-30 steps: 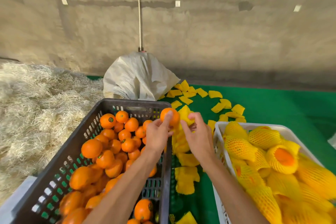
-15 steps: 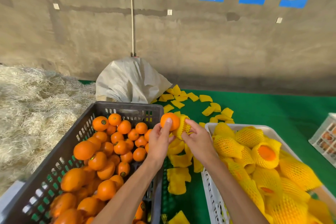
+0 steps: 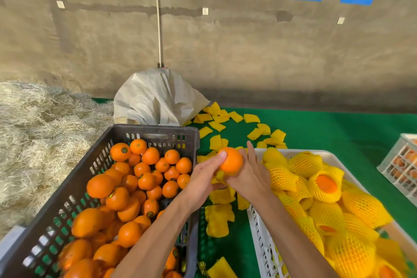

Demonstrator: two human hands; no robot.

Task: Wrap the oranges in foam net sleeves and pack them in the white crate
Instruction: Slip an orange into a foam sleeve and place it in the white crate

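Between the two crates I hold one bare orange (image 3: pixel 231 160) with both hands. My left hand (image 3: pixel 204 177) grips it from the left, thumb on top. My right hand (image 3: pixel 248 176) cups it from the right, and a yellow foam net sleeve (image 3: pixel 220 176) shows just under the fruit, between my palms. A dark grey crate (image 3: pixel 155 135) on the left is heaped with bare oranges (image 3: pixel 144 174). The white crate (image 3: pixel 331 157) on the right holds several oranges in yellow sleeves (image 3: pixel 325 184).
Loose yellow sleeves (image 3: pixel 255 133) lie scattered on the green mat (image 3: pixel 327 128), more between the crates (image 3: pixel 220 219). A white woven sack (image 3: pixel 158 99) stands behind the dark crate. Straw (image 3: pixel 38 133) piles up at the left. Another white crate (image 3: pixel 404 167) sits at the right edge.
The orange and sleeve have come together between my hands: the sleeve was held apart at the orange's right, now it sits under the fruit. Both hands moved slightly right.
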